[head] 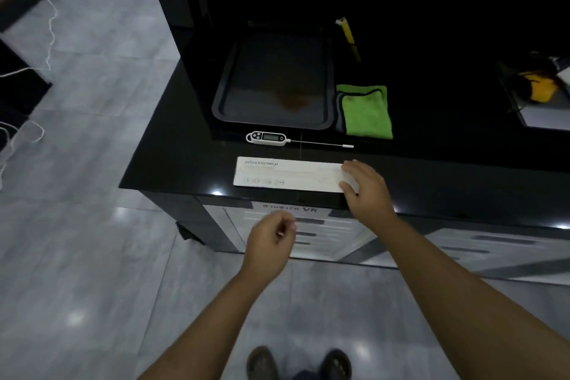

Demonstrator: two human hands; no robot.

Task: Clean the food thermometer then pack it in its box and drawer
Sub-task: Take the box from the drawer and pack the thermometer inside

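Food thermometer, one unit, is laid flat on the black counter, probe pointing right, between one dark tray on the far side and one white box on the near side. One green cloth is seen right of the tray. Right hand is laid on the box's right end, fingers spread. Left hand is held loosely curled, empty, before the drawers.
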